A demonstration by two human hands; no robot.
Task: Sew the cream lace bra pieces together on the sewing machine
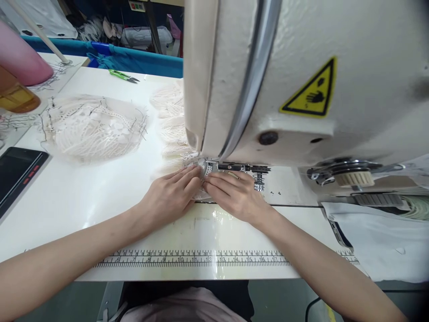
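Note:
Both my hands lie side by side on the white sewing table [100, 192], just in front of the sewing machine [301, 80]. My left hand [170, 192] presses a small piece of cream lace [201, 169] flat, fingers stretched forward and close together. My right hand [234, 192] holds the same piece from the right, fingertips meeting the left ones under the presser foot [214, 167]. More lace [170, 120] trails away behind the needle.
A pile of lace pieces [90, 127] lies at the left. Green thread snips [122, 76] lie at the back. A dark phone [16, 172] sits at the left edge, an amber bottle [16, 96] beyond it. A printed ruler [194, 259] runs along the front edge. White cloth [378, 237] lies at right.

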